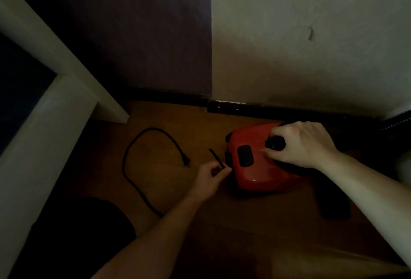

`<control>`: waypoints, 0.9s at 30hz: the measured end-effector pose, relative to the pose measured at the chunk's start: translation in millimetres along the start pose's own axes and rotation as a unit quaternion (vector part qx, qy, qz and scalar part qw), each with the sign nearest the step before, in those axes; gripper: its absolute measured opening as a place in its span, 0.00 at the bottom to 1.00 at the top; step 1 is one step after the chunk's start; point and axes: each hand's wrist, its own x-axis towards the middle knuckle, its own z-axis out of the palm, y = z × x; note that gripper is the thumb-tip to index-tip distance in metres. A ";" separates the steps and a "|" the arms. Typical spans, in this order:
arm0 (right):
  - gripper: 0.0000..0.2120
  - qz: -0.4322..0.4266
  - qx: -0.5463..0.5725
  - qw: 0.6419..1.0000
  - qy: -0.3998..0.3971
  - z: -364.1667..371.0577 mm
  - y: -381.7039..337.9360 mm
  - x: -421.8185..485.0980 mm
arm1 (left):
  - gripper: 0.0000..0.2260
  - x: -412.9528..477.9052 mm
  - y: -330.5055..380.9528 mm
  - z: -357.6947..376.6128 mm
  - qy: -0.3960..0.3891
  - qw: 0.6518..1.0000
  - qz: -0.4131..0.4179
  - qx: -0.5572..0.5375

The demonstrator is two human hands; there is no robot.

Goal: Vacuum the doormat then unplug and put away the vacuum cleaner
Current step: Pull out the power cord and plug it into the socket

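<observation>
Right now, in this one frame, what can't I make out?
All head view:
- Vacuum cleaner: black part under the right hand, covered by its grip.
- Cord: lower run hidden behind the left forearm; left hand pinches it.
- Ribbed hose: cut off by right edge.
- Dark floor shape: too dim.
</observation>
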 end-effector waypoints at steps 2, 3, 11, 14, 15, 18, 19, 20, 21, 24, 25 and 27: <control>0.25 0.003 0.001 1.000 -0.001 -1.1 -0.5 -0.4 | 0.04 -4.8 -3.7 2.1 -0.007 1.000 -0.019 -0.011; 0.25 0.004 0.002 1.000 -0.001 -1.6 -0.8 -0.8 | 0.05 -7.0 -6.9 3.3 -0.013 0.999 -0.030 -0.009; 0.24 0.009 0.021 1.000 -0.008 -2.8 -1.6 -3.0 | 0.11 -4.4 -44.5 12.0 0.059 0.984 -0.168 0.001; 0.24 0.008 0.020 1.000 -0.007 -2.8 -1.7 -4.5 | 0.08 10.2 -36.8 9.1 0.121 0.976 -0.181 -0.023; 0.24 0.007 0.019 1.000 -0.007 -2.7 -1.7 -4.6 | 0.10 14.1 -34.2 7.9 0.152 0.972 -0.178 -0.029; 0.24 0.005 0.019 1.000 -0.009 -4.4 -2.3 -4.8 | 0.20 19.7 -29.4 6.1 0.247 0.959 -0.127 0.051; 0.24 0.005 0.018 1.000 -0.011 -4.4 -2.8 -5.1 | 0.20 19.8 -29.3 5.2 0.256 0.956 -0.108 0.094; 0.24 0.005 0.018 1.000 -0.012 -4.3 -2.8 -5.6 | 0.17 20.1 -29.2 4.6 0.250 0.954 -0.087 0.138; 0.24 0.005 0.019 1.000 -0.013 -4.4 -2.7 -5.9 | 0.14 21.1 -29.2 4.1 0.234 0.954 -0.061 0.177; 0.24 0.008 0.022 1.000 -0.008 -3.9 -2.9 -6.1 | 0.13 26.3 -29.9 2.6 0.183 0.952 0.020 0.246; 0.25 0.009 0.020 1.000 -0.007 -4.3 -3.2 -5.6 | 0.16 28.9 -29.7 2.5 0.162 0.953 0.034 0.255; 0.25 0.012 0.011 1.000 -0.011 -5.5 -4.6 -4.7 | 0.21 35.3 -27.1 4.1 0.123 0.962 0.023 0.241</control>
